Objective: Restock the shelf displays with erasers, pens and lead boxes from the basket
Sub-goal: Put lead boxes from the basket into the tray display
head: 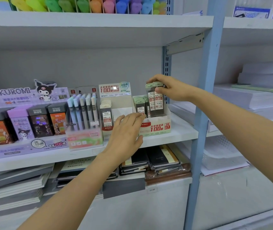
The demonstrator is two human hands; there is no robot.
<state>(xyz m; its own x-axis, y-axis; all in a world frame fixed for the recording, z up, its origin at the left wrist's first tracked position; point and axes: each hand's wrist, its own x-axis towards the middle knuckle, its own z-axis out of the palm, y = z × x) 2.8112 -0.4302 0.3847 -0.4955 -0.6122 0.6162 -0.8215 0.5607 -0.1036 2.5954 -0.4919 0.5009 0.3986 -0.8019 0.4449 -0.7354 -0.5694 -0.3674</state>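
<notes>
My right hand grips two green-capped 0.7 lead boxes by their tops, upright, their lower ends inside the right-hand display box marked 2B 0.7. More green-capped boxes stand in that display's left part. My left hand lies flat with fingers spread against the front left corner of this display. Left of it stands the 0.5 lead display with a row of cream-capped boxes. No basket is in view.
A pen display marked Fruit Soda and a purple Kuromi lead display fill the shelf's left. The white shelf board ends at a blue upright post. Notebooks lie on the shelf below, paper stacks to the right.
</notes>
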